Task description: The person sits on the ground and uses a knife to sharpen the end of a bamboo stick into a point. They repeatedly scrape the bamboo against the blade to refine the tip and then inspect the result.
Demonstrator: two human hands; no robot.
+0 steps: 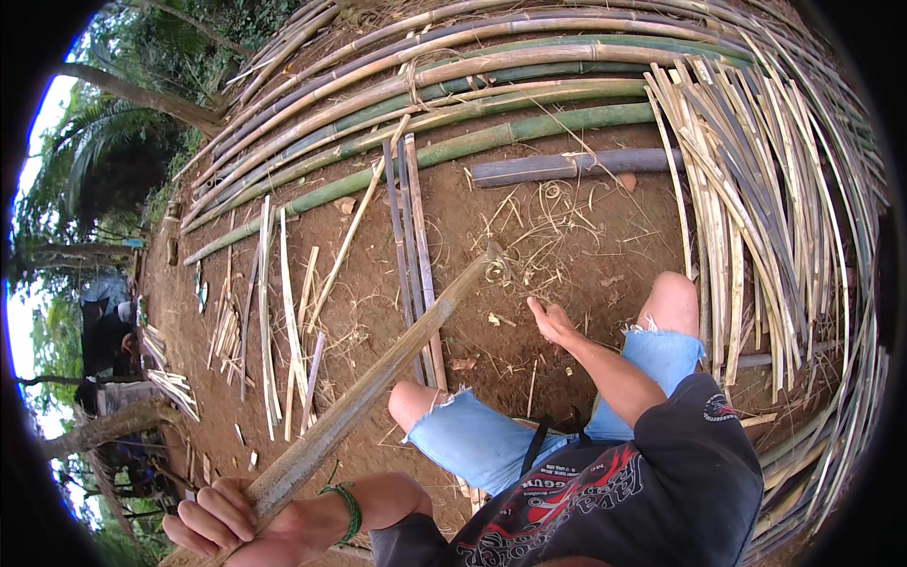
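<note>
My left hand [222, 520], with a green braided band on its wrist, is wrapped round the lower end of a long split bamboo strip [364, 383]. The strip slants up and away to the right, its far end above the curly shavings on the ground. Over the dirt in front of my knees hangs my right hand [555, 323], apart from the strip. Its fingers look stretched out, and I see nothing in them. Thin curled bamboo shavings [543, 241] lie just beyond it.
Long bamboo poles [529, 123] lie across the far side, with a short dark bamboo piece [567, 168] before them. A big pile of split strips [756, 208] is at right. Several dark slats [411, 255] and loose pale strips [269, 312] lie left of centre.
</note>
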